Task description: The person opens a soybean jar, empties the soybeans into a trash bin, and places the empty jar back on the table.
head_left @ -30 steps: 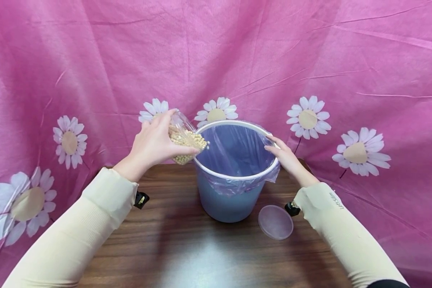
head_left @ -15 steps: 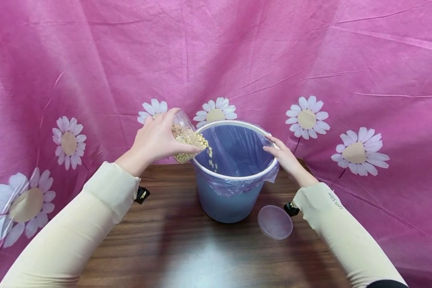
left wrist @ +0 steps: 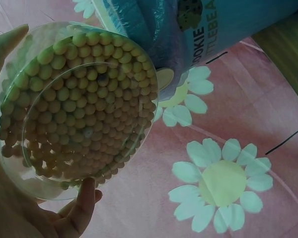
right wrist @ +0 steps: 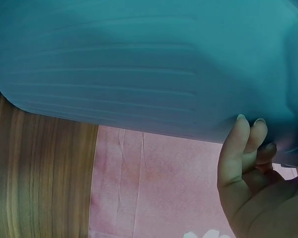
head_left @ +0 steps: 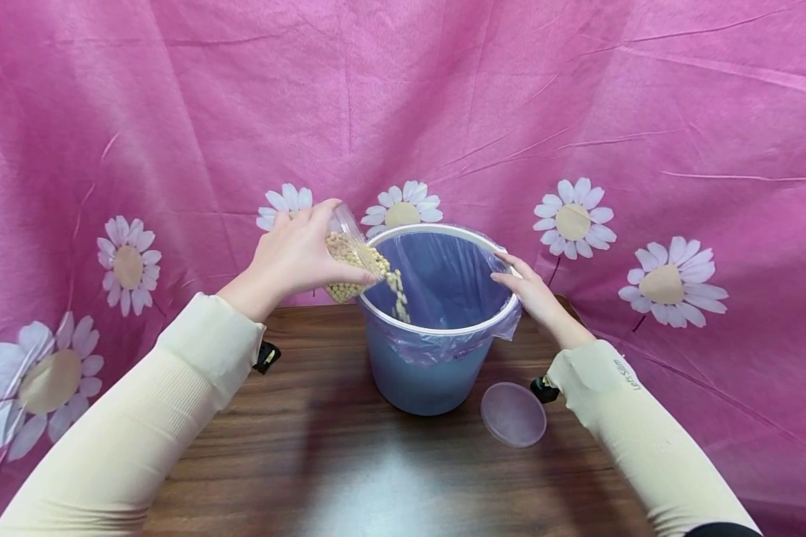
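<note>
My left hand (head_left: 295,253) grips a clear plastic jar (head_left: 344,221) of pale yellow soybeans (head_left: 349,257). The jar is tilted, its mouth over the left rim of a blue-grey trash can (head_left: 423,380), and beans stream down inside. In the left wrist view, the round jar base (left wrist: 84,109) shows many beans through it. A thin translucent bag (head_left: 443,257) lines the can and folds over its white rim. At the right rim, my right hand (head_left: 530,287) holds the edge; its thumb and a finger reach over the inside, while other fingers (right wrist: 236,144) touch the outer wall.
A round translucent lid (head_left: 513,415) lies on the wooden table (head_left: 262,462), to the right of the can. A pink cloth (head_left: 403,89) with large white daisies hangs behind and at both sides.
My left hand has moved slightly right and tipped the jar further. Beans that were gathered at its mouth now fall in a thicker stream into the can. The right hand stays at the rim.
</note>
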A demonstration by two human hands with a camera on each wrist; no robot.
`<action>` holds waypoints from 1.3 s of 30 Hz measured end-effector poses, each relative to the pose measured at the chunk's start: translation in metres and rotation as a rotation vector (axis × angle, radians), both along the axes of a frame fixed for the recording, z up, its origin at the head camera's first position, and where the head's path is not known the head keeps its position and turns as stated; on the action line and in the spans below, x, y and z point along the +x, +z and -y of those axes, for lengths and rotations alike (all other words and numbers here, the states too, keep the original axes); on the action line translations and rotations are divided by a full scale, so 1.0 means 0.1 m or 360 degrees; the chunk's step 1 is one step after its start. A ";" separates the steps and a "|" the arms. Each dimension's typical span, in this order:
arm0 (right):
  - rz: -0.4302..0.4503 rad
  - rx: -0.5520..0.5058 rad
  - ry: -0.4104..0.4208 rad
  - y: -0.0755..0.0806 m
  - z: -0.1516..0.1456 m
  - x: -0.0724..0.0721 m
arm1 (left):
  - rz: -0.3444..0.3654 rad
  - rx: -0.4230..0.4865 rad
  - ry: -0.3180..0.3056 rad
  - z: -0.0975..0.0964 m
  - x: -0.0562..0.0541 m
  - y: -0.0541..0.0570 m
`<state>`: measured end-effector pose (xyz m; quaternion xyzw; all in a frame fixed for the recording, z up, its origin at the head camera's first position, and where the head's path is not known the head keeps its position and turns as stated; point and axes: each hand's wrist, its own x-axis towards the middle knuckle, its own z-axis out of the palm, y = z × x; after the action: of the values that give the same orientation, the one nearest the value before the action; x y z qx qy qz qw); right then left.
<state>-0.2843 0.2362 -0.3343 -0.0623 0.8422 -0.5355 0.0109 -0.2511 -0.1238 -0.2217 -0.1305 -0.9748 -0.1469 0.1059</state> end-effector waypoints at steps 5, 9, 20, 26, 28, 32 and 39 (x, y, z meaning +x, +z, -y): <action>0.0007 -0.0009 0.0004 0.00 -0.01 0.00 | -0.0007 -0.0007 -0.0018 -0.03 -0.01 0.03; 0.0011 -0.0014 0.0009 0.00 -0.01 -0.01 | 0.0005 -0.0015 -0.0026 -0.04 -0.02 0.05; 0.0037 -0.0012 0.0009 0.00 -0.04 -0.01 | 0.0015 -0.0106 -0.0075 -0.08 -0.05 0.08; 0.0043 -0.0012 0.0010 0.00 -0.04 -0.03 | 0.0016 -0.0163 -0.0062 -0.11 -0.04 0.10; 0.0041 -0.0005 0.0011 -0.01 -0.03 -0.03 | 0.0011 -0.0190 -0.0063 -0.11 -0.04 0.10; 0.0038 0.0010 0.0004 -0.01 -0.02 -0.02 | -0.0019 -0.0247 -0.0081 -0.11 -0.04 0.09; 0.0007 0.0004 0.0000 0.00 -0.01 -0.01 | -0.0076 -0.0281 -0.0091 -0.11 -0.05 0.07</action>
<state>-0.2855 0.2370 -0.3348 -0.0611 0.8428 -0.5346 0.0129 -0.2559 -0.1130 -0.2143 -0.1706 -0.9770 -0.0603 0.1131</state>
